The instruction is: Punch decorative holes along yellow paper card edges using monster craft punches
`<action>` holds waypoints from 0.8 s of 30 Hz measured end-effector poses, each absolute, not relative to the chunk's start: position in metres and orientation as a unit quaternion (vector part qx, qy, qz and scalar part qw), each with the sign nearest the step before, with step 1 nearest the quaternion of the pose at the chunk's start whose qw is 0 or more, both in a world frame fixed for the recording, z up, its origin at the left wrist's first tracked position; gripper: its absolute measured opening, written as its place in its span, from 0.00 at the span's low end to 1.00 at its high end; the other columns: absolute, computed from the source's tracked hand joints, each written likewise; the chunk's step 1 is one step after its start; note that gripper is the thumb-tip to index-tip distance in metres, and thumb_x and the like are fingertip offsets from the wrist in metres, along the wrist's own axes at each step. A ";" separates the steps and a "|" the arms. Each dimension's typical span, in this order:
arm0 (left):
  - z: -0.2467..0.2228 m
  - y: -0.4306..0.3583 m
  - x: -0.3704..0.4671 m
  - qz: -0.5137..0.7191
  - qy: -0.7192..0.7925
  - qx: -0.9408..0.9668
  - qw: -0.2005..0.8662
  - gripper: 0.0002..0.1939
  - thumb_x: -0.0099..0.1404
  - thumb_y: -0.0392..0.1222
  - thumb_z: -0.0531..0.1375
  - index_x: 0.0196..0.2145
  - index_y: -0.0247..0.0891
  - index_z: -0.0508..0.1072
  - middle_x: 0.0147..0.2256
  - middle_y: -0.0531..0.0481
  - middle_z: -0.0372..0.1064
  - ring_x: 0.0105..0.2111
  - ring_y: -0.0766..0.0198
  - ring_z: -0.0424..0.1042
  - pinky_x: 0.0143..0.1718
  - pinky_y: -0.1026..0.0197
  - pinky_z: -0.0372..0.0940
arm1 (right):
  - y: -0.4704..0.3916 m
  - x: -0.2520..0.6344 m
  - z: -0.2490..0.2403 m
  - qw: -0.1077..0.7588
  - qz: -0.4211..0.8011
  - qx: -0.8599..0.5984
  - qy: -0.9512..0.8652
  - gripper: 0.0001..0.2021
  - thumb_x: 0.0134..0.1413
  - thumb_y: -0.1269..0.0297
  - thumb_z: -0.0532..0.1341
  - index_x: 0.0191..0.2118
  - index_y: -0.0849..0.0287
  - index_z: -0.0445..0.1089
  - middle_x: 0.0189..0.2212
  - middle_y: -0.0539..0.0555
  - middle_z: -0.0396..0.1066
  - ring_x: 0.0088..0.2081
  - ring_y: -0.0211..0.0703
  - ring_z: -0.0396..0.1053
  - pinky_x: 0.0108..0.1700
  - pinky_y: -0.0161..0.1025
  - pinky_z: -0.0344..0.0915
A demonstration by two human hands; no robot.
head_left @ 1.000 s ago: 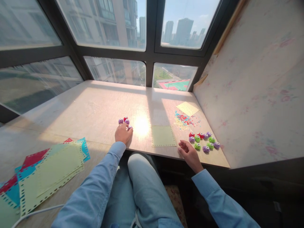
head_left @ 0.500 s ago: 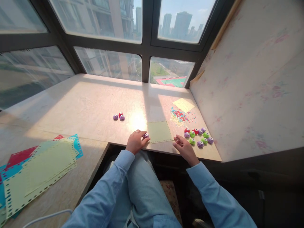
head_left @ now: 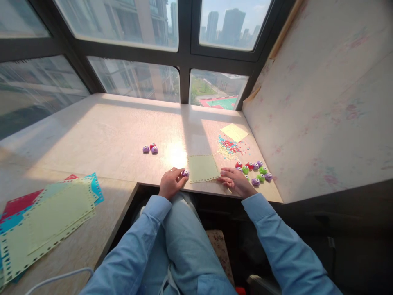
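Note:
My left hand (head_left: 172,181) is closed on a small purple craft punch (head_left: 185,173), its round white button facing up, just off the left edge of a pale green paper sheet (head_left: 203,168). That sheet lies flat near the table's front edge, with punched holes along its borders. At its lower right corner is my right hand (head_left: 236,182), fingers stretched and slightly apart, the fingertips at the paper's edge. Whether they press on it is hard to tell. Beside the right hand stand several red, green and purple punches (head_left: 256,181), some partly hidden by it.
Three more punches (head_left: 154,150) sit left of centre. Paper confetti (head_left: 229,146) is scattered at the right, near a yellow paper piece (head_left: 235,132). Punched coloured sheets (head_left: 61,213) overlap on the left table section, by a white cable (head_left: 61,277). Windows and a papered wall (head_left: 322,106) border the table.
My right hand has moved left to the sheet's right edge, its fingers straighter. My left hand still holds the purple craft punch beside the sheet. The whole view has shifted slightly.

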State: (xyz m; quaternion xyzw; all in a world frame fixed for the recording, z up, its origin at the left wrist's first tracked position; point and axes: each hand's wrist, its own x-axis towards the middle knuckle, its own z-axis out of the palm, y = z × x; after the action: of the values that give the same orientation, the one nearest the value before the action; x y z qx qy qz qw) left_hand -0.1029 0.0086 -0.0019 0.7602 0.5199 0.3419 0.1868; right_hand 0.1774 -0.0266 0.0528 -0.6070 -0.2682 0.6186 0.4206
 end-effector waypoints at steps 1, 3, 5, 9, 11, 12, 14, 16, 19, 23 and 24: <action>-0.003 0.008 -0.103 0.344 0.519 0.761 0.180 0.13 0.61 0.44 0.64 0.43 0.39 0.78 0.32 0.51 0.70 0.28 0.65 0.69 0.35 0.61 0.65 | -0.022 0.178 0.053 0.415 0.637 -0.594 -0.264 0.12 0.55 0.67 0.64 0.45 0.63 0.67 0.37 0.58 0.74 0.32 0.36 0.75 0.26 0.27 0.68; -0.004 0.008 -0.103 0.346 0.518 0.762 0.177 0.13 0.62 0.45 0.64 0.44 0.40 0.78 0.34 0.50 0.71 0.28 0.66 0.69 0.35 0.61 0.65 | -0.012 0.177 0.053 0.398 0.649 -0.589 -0.271 0.07 0.58 0.67 0.63 0.40 0.65 0.68 0.32 0.56 0.74 0.28 0.35 0.73 0.26 0.28 0.69; -0.004 0.007 -0.103 0.349 0.521 0.757 0.182 0.14 0.62 0.45 0.63 0.45 0.40 0.78 0.39 0.49 0.72 0.26 0.68 0.68 0.34 0.61 0.66 | -0.004 0.175 0.052 0.374 0.634 -0.614 -0.285 0.06 0.57 0.67 0.63 0.36 0.66 0.68 0.29 0.55 0.73 0.26 0.35 0.72 0.22 0.27 0.66; -0.003 0.008 -0.102 0.354 0.524 0.751 0.190 0.15 0.64 0.44 0.61 0.48 0.40 0.77 0.47 0.47 0.72 0.29 0.66 0.70 0.35 0.60 0.68 | 0.005 0.168 0.047 0.326 0.578 -0.654 -0.364 0.08 0.48 0.71 0.68 0.29 0.65 0.67 0.21 0.50 0.67 0.22 0.37 0.71 0.16 0.26 0.58; -0.003 0.008 -0.102 0.353 0.517 0.755 0.194 0.15 0.65 0.43 0.59 0.49 0.40 0.76 0.46 0.48 0.74 0.35 0.63 0.73 0.36 0.60 0.68 | 0.004 0.168 0.044 0.329 0.549 -0.660 -0.393 0.09 0.46 0.70 0.68 0.27 0.65 0.66 0.19 0.48 0.64 0.21 0.35 0.69 0.16 0.26 0.59; -0.003 0.008 -0.103 0.354 0.514 0.757 0.193 0.15 0.65 0.42 0.59 0.49 0.40 0.76 0.46 0.48 0.74 0.37 0.61 0.73 0.37 0.60 0.68 | 0.003 0.168 0.042 0.341 0.536 -0.663 -0.396 0.09 0.46 0.69 0.69 0.27 0.65 0.67 0.18 0.47 0.64 0.20 0.34 0.68 0.17 0.26 0.61; -0.004 0.008 -0.103 0.357 0.511 0.761 0.180 0.16 0.66 0.41 0.58 0.50 0.40 0.76 0.47 0.47 0.75 0.40 0.60 0.74 0.40 0.58 0.69 | -0.002 0.169 0.038 0.375 0.521 -0.664 -0.384 0.10 0.45 0.67 0.69 0.28 0.65 0.68 0.19 0.47 0.64 0.19 0.31 0.65 0.19 0.27 0.65; -0.006 0.008 -0.103 0.361 0.508 0.765 0.162 0.16 0.66 0.40 0.58 0.50 0.40 0.76 0.47 0.47 0.75 0.43 0.58 0.74 0.43 0.56 0.69 | -0.006 0.171 0.034 0.406 0.522 -0.654 -0.368 0.11 0.43 0.65 0.70 0.29 0.66 0.69 0.20 0.48 0.66 0.19 0.29 0.63 0.22 0.28 0.68; -0.008 0.008 -0.103 0.364 0.505 0.769 0.148 0.16 0.66 0.40 0.58 0.50 0.41 0.76 0.48 0.48 0.75 0.46 0.57 0.74 0.47 0.54 0.68 | -0.011 0.172 0.031 0.426 0.531 -0.642 -0.353 0.13 0.41 0.63 0.71 0.29 0.66 0.70 0.22 0.49 0.67 0.20 0.28 0.63 0.24 0.29 0.70; -0.009 0.008 -0.103 0.366 0.510 0.763 0.153 0.16 0.66 0.41 0.58 0.50 0.41 0.76 0.48 0.49 0.75 0.45 0.57 0.74 0.47 0.54 0.68 | -0.012 0.172 0.030 0.425 0.541 -0.636 -0.350 0.16 0.38 0.61 0.73 0.29 0.66 0.70 0.22 0.49 0.67 0.20 0.29 0.63 0.23 0.29 0.70; -0.009 0.008 -0.103 0.366 0.512 0.762 0.156 0.15 0.66 0.41 0.58 0.50 0.41 0.76 0.48 0.49 0.75 0.45 0.57 0.74 0.47 0.54 0.68 | -0.011 0.173 0.030 0.425 0.542 -0.635 -0.350 0.16 0.38 0.61 0.73 0.29 0.66 0.70 0.22 0.50 0.67 0.20 0.29 0.63 0.23 0.29 0.70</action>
State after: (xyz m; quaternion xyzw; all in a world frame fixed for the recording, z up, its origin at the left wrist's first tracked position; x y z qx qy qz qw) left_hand -0.1029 0.0081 -0.0091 0.7615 0.5116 0.3659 0.1563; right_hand 0.1727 -0.0114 0.0299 -0.6350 -0.3496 0.5425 0.4247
